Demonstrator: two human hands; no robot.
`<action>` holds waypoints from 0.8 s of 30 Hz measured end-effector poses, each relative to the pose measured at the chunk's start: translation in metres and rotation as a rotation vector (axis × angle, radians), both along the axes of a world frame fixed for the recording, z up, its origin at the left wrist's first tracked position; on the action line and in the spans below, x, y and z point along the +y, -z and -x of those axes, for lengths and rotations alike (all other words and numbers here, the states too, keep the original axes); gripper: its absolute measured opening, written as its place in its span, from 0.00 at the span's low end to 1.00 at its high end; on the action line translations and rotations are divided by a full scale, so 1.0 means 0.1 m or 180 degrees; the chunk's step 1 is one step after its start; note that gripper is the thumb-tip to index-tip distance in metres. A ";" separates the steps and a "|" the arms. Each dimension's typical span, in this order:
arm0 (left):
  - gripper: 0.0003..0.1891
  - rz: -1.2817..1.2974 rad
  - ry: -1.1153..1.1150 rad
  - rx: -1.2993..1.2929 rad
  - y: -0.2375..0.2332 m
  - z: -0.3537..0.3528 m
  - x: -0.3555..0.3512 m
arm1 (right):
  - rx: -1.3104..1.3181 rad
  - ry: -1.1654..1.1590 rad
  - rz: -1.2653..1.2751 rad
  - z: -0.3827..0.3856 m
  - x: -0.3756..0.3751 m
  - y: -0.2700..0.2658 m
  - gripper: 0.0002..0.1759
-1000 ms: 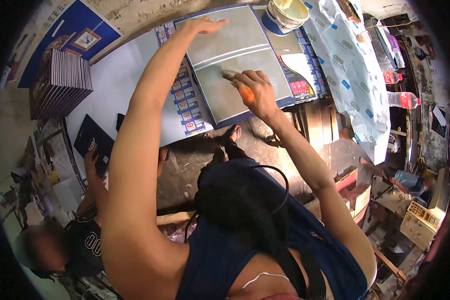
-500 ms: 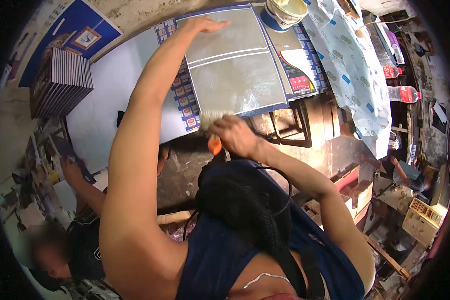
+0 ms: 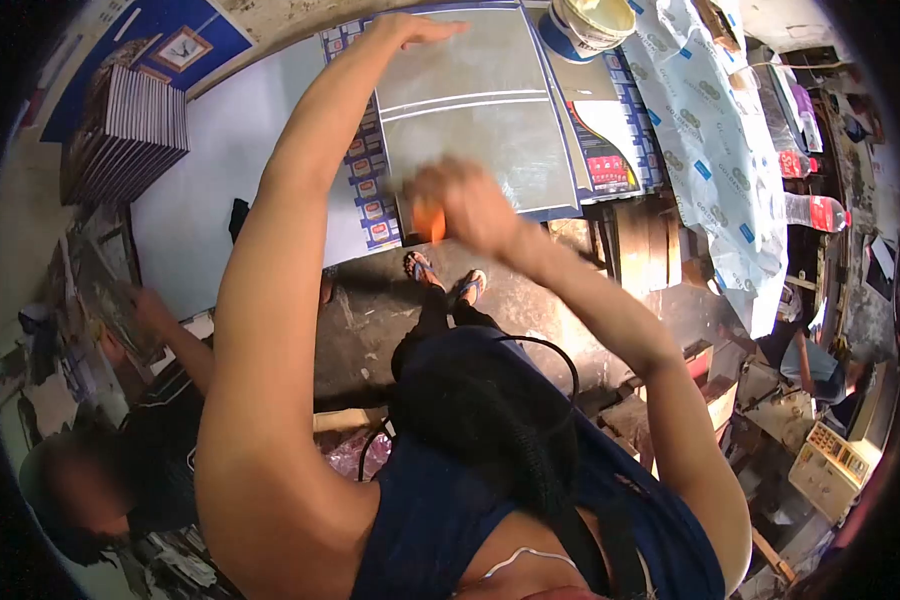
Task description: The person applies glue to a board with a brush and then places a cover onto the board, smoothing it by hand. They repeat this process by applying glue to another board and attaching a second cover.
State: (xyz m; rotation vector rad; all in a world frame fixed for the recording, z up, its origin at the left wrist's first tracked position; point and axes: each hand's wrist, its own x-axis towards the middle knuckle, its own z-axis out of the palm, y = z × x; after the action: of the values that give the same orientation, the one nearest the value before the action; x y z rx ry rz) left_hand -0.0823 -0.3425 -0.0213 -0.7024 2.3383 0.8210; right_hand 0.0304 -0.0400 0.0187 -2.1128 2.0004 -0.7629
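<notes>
A grey panel (image 3: 470, 120) with a white double line across it lies on the table over blue patterned sheets (image 3: 370, 195). Flat on its upper left part rests my left hand (image 3: 420, 30), fingers stretched out. Blurred by motion, my right hand (image 3: 460, 200) is closed around a brush with an orange handle (image 3: 429, 221), over the panel's lower left corner. The bristles are hidden or smeared. Wet-looking streaks show near the panel's lower right.
A white and blue bucket (image 3: 582, 30) stands behind the panel, right of it. Printed wrapping (image 3: 705, 150) covers the right side. Stacked boards (image 3: 135, 125) stand at the left. A co-worker (image 3: 120, 490) is at the lower left. Bottles (image 3: 815, 212) lie far right.
My right hand has moved up with the brush, from the table's front edge to over the panel. The view has shifted slightly, and feet in sandals now show below the table.
</notes>
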 end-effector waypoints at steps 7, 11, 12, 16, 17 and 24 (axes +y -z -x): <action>0.48 -0.0067 -0.0017 -0.0093 0.10 0.03 0.06 | -0.0141 0.0047 0.0120 -0.08 -0.38 0.47 0.19; 0.48 -0.0036 -0.0029 0.0022 0.08 -0.01 0.07 | -0.0420 -0.0483 -0.0175 -0.34 0.49 0.25 0.23; 0.48 -0.0037 -0.0031 0.0030 0.08 -0.04 0.08 | -0.0388 -0.0473 -0.0076 -0.26 0.53 0.23 0.23; 0.48 -0.0003 0.0004 -0.0018 0.09 -0.10 0.18 | 0.0231 0.0529 0.0997 0.50 -0.30 0.32 0.13; 0.48 0.0018 0.0017 -0.0037 0.07 -0.10 0.20 | 0.0226 0.0711 0.0411 0.48 -0.41 0.38 0.14; 0.48 0.0086 0.0020 -0.0064 0.10 -0.10 0.21 | -0.0278 -0.0314 0.0056 -0.41 0.71 0.26 0.14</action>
State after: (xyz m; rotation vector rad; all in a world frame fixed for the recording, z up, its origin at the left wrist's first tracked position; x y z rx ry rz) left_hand -0.0721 -0.3210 -0.0312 -0.7112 2.3364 0.7775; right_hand 0.0712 0.0310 -0.0074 -2.1306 1.8379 -0.8434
